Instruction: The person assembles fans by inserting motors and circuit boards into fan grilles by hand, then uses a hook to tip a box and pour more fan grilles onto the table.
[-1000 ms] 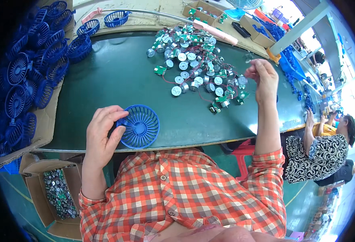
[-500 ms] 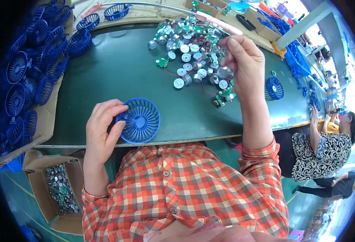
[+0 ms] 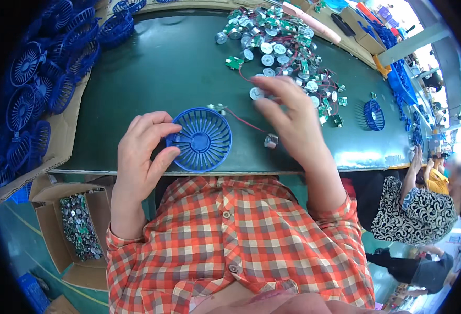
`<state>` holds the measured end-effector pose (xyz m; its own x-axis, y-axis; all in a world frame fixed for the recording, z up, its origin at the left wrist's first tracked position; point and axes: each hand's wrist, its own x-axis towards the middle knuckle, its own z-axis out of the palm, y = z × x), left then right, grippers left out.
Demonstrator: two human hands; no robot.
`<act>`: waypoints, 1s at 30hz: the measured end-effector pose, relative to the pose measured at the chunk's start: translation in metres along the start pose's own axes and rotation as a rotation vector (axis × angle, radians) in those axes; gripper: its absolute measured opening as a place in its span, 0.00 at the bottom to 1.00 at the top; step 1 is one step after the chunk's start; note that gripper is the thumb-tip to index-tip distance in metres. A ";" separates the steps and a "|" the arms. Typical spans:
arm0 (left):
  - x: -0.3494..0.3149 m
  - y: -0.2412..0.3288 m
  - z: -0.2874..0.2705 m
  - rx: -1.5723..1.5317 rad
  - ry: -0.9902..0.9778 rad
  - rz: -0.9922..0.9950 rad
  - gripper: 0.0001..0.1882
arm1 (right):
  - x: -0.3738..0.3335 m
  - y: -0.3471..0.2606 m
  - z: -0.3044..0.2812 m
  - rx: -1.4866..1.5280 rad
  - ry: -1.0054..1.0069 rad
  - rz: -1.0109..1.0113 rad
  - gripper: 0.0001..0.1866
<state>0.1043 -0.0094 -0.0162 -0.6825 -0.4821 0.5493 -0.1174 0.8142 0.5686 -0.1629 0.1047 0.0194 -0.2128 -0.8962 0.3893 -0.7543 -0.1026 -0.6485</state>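
My left hand grips the left edge of a round blue plastic fan guard, pinching it between thumb and fingers. The guard rests open side up near the front edge of the green table. My right hand, slightly blurred, hovers to its right with thumb and fingers apart and nothing visible between them. Just below its fingers lies a small silver motor. A red wire runs from it to a small green circuit board at the guard's far rim.
Several wired motors are heaped on the far side of the table. Blue fan guards fill a carton at left; another guard stands at right. A carton of small parts sits below left. A co-worker is at right.
My right hand has come down and nearer from the pink-handled rod, now lying at the back. A wired motor now lies beside the guard. My view has shifted, and the guard remains in my left hand.
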 end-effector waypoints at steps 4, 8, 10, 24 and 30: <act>-0.004 0.001 -0.014 -0.041 -0.055 0.009 0.17 | -0.045 -0.002 -0.019 -0.062 0.060 0.132 0.17; -0.007 0.002 -0.010 0.005 -0.134 0.034 0.18 | -0.069 -0.008 -0.007 -0.274 -0.055 -0.034 0.15; -0.004 0.005 -0.003 0.040 -0.154 0.047 0.18 | -0.064 -0.010 -0.003 -0.289 -0.061 -0.050 0.14; -0.003 0.006 0.014 -0.052 -0.125 0.104 0.12 | -0.034 -0.006 0.000 -0.545 -0.131 0.028 0.18; -0.004 0.007 0.015 -0.070 -0.105 0.075 0.13 | -0.029 -0.011 -0.009 -0.503 -0.163 0.123 0.17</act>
<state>0.0954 0.0033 -0.0235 -0.7598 -0.3809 0.5269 -0.0148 0.8204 0.5717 -0.1536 0.1354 0.0211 -0.2492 -0.9479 0.1984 -0.9426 0.1903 -0.2744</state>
